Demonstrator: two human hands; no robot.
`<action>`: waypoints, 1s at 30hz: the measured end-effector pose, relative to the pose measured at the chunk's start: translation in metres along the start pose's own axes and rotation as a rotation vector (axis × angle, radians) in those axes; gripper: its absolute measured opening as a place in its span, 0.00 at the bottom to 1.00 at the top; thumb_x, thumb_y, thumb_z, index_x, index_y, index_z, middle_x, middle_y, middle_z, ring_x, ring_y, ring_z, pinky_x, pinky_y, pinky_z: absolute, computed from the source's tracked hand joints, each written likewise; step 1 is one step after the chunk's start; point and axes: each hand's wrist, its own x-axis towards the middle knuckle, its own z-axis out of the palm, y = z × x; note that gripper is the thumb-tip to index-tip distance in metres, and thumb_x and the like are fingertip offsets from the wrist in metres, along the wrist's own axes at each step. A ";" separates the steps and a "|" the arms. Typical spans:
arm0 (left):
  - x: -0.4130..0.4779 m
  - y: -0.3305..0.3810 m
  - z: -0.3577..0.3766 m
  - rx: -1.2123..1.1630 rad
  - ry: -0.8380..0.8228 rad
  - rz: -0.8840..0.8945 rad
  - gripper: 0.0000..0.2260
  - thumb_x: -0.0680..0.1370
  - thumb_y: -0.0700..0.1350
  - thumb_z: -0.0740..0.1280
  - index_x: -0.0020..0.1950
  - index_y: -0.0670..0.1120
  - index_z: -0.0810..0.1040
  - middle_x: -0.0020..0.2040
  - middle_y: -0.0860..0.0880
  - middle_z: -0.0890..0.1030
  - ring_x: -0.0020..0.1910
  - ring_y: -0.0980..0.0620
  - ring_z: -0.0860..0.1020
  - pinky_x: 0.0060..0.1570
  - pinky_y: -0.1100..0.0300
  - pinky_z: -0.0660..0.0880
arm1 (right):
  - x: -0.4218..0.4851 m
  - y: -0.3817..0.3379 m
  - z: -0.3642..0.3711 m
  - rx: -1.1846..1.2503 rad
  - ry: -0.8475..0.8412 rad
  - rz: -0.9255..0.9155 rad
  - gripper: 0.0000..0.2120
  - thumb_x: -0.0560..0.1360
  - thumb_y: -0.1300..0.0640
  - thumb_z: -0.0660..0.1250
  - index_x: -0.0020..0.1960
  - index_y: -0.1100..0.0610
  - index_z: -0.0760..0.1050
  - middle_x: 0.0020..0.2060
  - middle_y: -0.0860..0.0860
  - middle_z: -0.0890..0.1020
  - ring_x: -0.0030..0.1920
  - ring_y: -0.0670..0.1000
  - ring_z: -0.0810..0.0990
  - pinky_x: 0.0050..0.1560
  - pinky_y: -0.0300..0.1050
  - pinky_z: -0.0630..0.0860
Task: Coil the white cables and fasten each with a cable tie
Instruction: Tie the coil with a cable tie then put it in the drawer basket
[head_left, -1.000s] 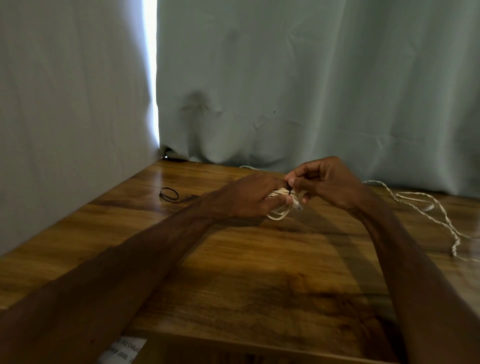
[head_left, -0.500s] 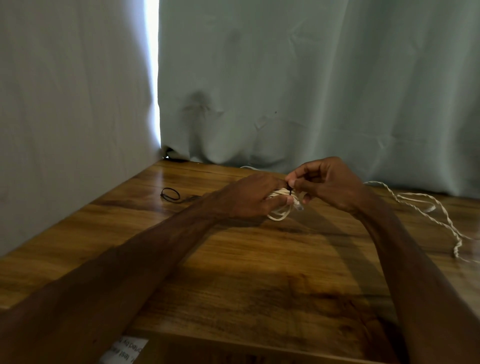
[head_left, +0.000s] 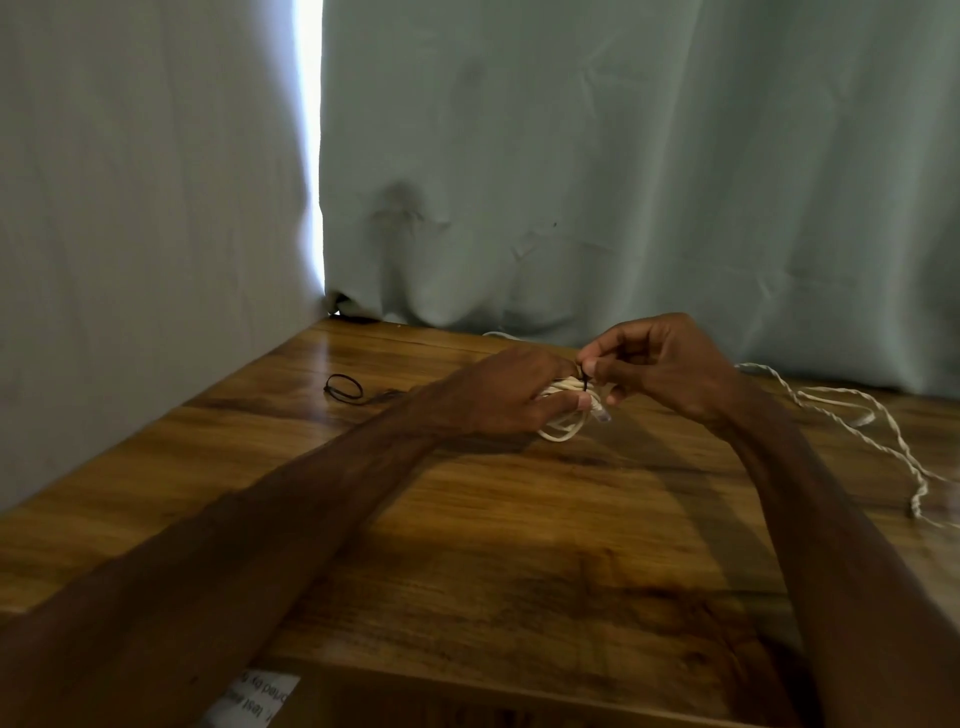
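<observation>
My left hand (head_left: 511, 395) grips a coiled white cable (head_left: 563, 423) just above the wooden table (head_left: 467, 519); loops of the coil hang out below the fingers. A thin black cable tie (head_left: 586, 383) runs across the top of the coil, and my right hand (head_left: 660, 371) pinches it between thumb and forefinger. The hands touch over the coil and hide most of it. Another white cable (head_left: 852, 426), twisted and loose, trails over the table to the right. A second black cable tie (head_left: 344, 387) lies looped on the table at the far left.
Pale curtains (head_left: 571, 182) hang close behind and to the left of the table, with a bright gap (head_left: 309, 156) between them. A printed paper label (head_left: 254, 699) shows below the table's front edge.
Both hands stay in the same place on the coil. The right hand's pinch on the black tie has shifted only slightly.
</observation>
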 end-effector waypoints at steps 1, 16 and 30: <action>0.000 0.000 0.000 0.004 0.000 0.000 0.10 0.83 0.49 0.64 0.51 0.46 0.83 0.38 0.60 0.77 0.35 0.64 0.76 0.37 0.68 0.67 | 0.000 0.000 0.000 0.003 0.001 0.008 0.05 0.75 0.69 0.73 0.51 0.67 0.83 0.43 0.60 0.87 0.40 0.53 0.86 0.38 0.42 0.84; 0.001 -0.004 0.004 -0.005 0.007 -0.036 0.13 0.83 0.51 0.64 0.47 0.45 0.82 0.38 0.53 0.81 0.35 0.58 0.78 0.35 0.63 0.70 | -0.007 -0.009 -0.003 0.024 -0.005 0.091 0.06 0.74 0.70 0.72 0.51 0.68 0.83 0.42 0.59 0.87 0.39 0.50 0.86 0.40 0.41 0.84; 0.000 0.006 -0.001 0.027 0.029 0.036 0.12 0.83 0.48 0.66 0.44 0.64 0.73 0.35 0.65 0.72 0.37 0.69 0.75 0.37 0.72 0.64 | -0.006 -0.011 0.000 0.193 0.108 0.256 0.06 0.72 0.68 0.74 0.49 0.66 0.84 0.41 0.59 0.88 0.36 0.51 0.85 0.39 0.42 0.84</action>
